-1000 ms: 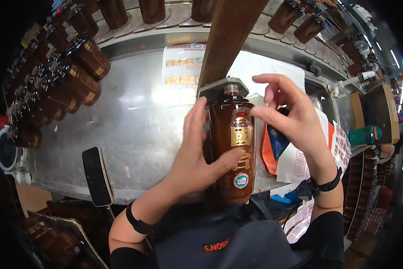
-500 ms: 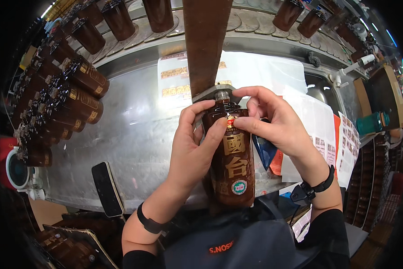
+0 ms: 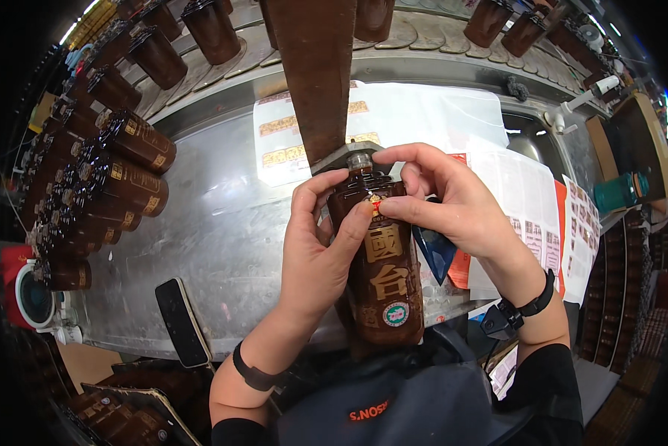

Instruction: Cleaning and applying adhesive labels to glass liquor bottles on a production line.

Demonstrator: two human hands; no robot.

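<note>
On the brown bottle point(image 3: 390, 258), the red badge point(image 3: 376, 207) is partly hidden by thumbs point(image 3: 352, 235). Above the bottle, a post point(image 3: 320, 82) is cut off at the top.

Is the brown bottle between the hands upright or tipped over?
Tipped over: the brown bottle shows its lettered front to the camera, neck pointing away, base toward the dark apron. Whether fully flat, cannot tell.

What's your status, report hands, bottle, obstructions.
Left hand and right hand at brown bottle, thumbs at red emblem. Neck pointing away. Blue pointed piece alongside, not blocking.
</note>
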